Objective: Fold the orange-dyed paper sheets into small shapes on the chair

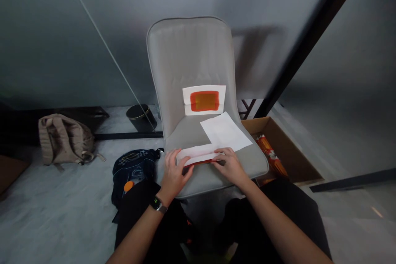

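A strip of folded white paper (198,152) with red along its lower edge lies near the front of the grey chair seat (198,182). At its left end, my left hand (175,171) pinches the paper between thumb and fingers. My right hand (228,165) grips the right end the same way. Just beyond it, a plain white sheet (227,132) lies flat on the seat, partly behind the strip. Propped against the chair back (192,53) is a creased white sheet with a painted orange and ochre rectangle (204,101).
To the right stands an open cardboard box (298,163) holding orange-and-white packages (271,154). On the left floor are a dark blue bag (133,169), a beige backpack (66,140) and a black bin (140,117). A frosted glass wall (93,49) rises behind the chair.
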The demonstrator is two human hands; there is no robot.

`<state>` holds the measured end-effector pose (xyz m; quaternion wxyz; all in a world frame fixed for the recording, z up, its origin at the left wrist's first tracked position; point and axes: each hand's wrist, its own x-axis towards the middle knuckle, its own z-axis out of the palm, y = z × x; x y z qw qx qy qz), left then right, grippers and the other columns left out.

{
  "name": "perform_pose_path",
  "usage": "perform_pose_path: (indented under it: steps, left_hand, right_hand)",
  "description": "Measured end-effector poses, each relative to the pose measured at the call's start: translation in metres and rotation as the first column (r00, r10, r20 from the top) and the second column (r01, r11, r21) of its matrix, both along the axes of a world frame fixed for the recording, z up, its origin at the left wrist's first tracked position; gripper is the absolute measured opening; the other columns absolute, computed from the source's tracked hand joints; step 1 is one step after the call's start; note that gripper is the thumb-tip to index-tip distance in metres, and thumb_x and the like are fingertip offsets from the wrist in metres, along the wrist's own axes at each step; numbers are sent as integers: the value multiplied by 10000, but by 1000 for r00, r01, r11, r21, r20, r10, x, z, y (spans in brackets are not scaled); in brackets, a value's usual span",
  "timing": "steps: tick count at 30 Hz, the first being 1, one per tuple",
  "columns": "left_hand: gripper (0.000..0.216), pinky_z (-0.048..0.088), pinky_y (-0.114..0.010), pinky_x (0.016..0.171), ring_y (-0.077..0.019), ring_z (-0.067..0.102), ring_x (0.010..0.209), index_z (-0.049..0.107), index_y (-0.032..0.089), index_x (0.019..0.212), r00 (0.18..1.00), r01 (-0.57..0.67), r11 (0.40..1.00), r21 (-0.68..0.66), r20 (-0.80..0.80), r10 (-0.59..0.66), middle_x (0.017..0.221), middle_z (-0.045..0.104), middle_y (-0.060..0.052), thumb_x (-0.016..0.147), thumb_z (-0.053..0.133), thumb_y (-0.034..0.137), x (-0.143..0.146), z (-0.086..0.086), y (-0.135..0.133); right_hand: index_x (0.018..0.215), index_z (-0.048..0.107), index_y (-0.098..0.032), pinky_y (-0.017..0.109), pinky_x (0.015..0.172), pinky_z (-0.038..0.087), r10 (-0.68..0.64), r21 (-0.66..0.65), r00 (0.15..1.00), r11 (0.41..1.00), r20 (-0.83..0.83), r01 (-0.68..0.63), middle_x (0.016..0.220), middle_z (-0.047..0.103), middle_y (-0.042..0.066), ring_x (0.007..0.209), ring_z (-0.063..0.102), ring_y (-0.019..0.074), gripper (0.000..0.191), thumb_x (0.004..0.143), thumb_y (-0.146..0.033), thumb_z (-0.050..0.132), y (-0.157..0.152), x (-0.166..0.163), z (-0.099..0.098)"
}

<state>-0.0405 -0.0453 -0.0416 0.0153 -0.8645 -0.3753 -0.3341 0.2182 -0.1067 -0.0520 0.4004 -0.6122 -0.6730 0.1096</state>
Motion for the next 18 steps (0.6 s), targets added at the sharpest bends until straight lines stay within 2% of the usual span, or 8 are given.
perform_pose_path:
  steps: [3,7,10,14,18]
  left_hand:
    - [250,333,-637,1198,-368,429,1421,690,245,1192,998,45,999,15,-41,-44,1467,487,-150,952,701,314,5,1,-4]
    - [238,454,-554,1098,-338,539,1280,707,257,1181,998,34,998,50,49,-37,1329,575,-138,947,716,296,11,4,-11]
    - [251,513,-469,1025,-293,594,1167,693,252,1213,992,111,994,5,59,-112,1207,621,-116,962,695,269,17,6,-14]
    - [366,490,-482,1079,-292,570,1249,601,248,1375,977,211,966,-147,-13,-215,1313,609,-113,1010,625,267,20,5,-7]
    - [186,526,-439,990,-255,632,1109,700,243,1179,945,288,918,-273,-72,-318,1149,683,-72,1043,583,292,13,3,1]
  right_hand:
    - [849,788,-249,485,1040,433,-90,44,994,995,55,88,1206,668,93,1164,543,301,58,876,-235,739,-2,4,2]
    - [877,785,-248,441,915,439,-127,51,980,991,152,121,1008,628,87,989,541,274,71,888,-246,715,-4,2,16]
    - [897,770,-250,413,868,419,-39,-7,974,999,221,42,922,619,68,936,538,259,73,895,-228,701,-7,-1,24]
    - [881,713,-237,399,902,417,70,-75,978,996,196,-56,962,671,46,967,553,250,67,893,-181,678,-9,-1,26]
    - [870,668,-228,378,921,440,187,-164,977,972,101,-169,933,707,20,981,601,231,110,856,-119,670,-10,2,24]
